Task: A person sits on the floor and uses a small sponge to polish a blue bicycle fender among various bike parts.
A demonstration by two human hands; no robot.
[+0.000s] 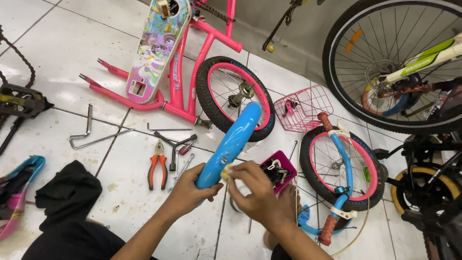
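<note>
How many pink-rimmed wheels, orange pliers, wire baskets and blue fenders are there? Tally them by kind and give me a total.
pink-rimmed wheels: 2
orange pliers: 1
pink wire basket: 1
blue fender, gripped by the left hand: 1
Total: 5

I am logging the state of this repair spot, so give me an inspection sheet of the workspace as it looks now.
Surface: white tiled floor, stained in places.
Job's things: blue fender gripped by the left hand; the right hand presses a small yellowish piece to it.
Clutter: orange-handled pliers, hex keys, pink parts box, black cloth.
Grippers: both hands closed on their things.
Cables: thin cable looping around the handlebar.
Surroundings: pink bicycle frame, small wheels, pink basket, large bicycle wheel.
</note>
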